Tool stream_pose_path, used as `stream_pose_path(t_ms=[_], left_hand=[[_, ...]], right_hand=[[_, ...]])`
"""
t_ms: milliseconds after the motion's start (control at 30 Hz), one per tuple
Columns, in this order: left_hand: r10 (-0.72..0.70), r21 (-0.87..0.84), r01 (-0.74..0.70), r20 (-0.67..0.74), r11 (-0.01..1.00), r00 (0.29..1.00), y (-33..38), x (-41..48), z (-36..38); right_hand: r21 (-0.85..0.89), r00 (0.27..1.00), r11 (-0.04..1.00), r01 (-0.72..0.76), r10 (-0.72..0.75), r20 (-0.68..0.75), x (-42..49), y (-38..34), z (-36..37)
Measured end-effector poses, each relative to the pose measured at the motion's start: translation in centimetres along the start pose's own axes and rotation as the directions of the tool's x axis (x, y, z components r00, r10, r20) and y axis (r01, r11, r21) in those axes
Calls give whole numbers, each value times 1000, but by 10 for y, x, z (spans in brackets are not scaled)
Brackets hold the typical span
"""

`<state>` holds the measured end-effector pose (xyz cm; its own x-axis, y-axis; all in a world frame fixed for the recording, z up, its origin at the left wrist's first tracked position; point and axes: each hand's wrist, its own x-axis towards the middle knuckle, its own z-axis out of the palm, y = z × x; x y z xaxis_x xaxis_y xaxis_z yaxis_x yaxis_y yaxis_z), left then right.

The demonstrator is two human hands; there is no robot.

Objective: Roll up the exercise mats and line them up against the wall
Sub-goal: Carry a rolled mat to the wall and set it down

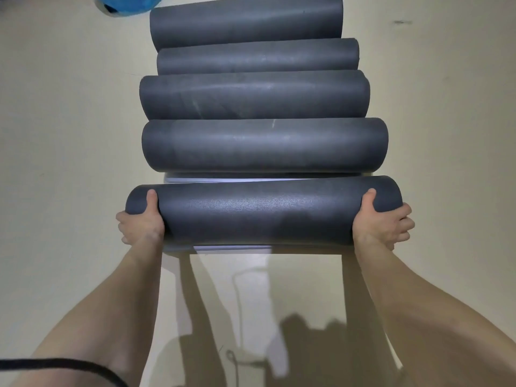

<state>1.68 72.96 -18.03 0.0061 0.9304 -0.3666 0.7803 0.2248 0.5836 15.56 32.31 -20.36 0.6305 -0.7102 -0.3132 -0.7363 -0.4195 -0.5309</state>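
A dark grey rolled mat (262, 213) lies crosswise nearest to me. My left hand (139, 222) grips its left end, thumb on top and fingers curled underneath. My right hand (384, 223) grips its right end the same way. Beyond it, several more dark grey rolled mats lie side by side in a row running away from me, the closest (265, 145), then another (254, 96), with more behind. A thin white edge (251, 180) shows between the held roll and the closest one.
The floor (61, 135) is pale beige, bare on both sides of the row. A blue object (125, 4) sits at the top left. A black cord (69, 364) crosses the bottom left corner. My arms cast shadows on the floor below.
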Motion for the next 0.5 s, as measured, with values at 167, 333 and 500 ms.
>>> stream_pose_path(t_ms=[167, 333, 500], left_hand=[[-90, -86, 84, -76, 993, 993, 10, -33, 10], [-256, -178, 270, 99, 946, 962, -2, -80, 27], [-412, -276, 580, 480, 766, 774, -25, -131, 41]], right_hand=[[-50, 993, 993, 106, -109, -55, -7, -8, 0], [-355, 701, 626, 694, -700, 136, -21, -20, -1], [-309, 404, 270, 912, -723, 561, -62, -50, 14]])
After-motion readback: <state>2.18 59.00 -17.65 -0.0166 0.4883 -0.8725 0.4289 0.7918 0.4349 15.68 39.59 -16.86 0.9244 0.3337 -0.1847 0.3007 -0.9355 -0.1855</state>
